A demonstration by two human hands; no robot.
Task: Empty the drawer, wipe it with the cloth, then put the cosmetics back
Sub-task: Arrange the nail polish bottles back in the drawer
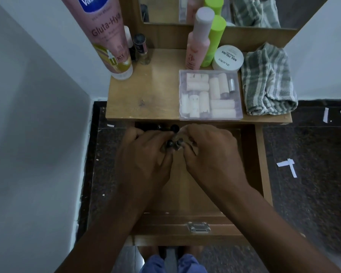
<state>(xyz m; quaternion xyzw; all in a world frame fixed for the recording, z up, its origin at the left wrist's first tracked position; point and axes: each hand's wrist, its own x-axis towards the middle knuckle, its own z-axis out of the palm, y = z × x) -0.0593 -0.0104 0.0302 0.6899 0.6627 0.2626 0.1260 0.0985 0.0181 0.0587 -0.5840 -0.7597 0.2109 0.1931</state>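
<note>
A wooden shelf (158, 91) fills the upper middle of the frame — a pink lotion tube (108, 36) at its left, a clear plastic box (210, 94) and a striped cloth (268, 81) at its right.

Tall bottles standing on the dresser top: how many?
3: the big Vaseline lotion bottle at left, the pink bottle and the green bottle side by side behind the clear box.

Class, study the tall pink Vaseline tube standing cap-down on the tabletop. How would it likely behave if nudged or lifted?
The pink Vaseline tube would probably tip easily: it stands tall on a narrow cap. Its body looks like soft plastic, so it would likely give under a squeeze. Once down, its round shape could roll toward the small dark-capped bottle.
</note>
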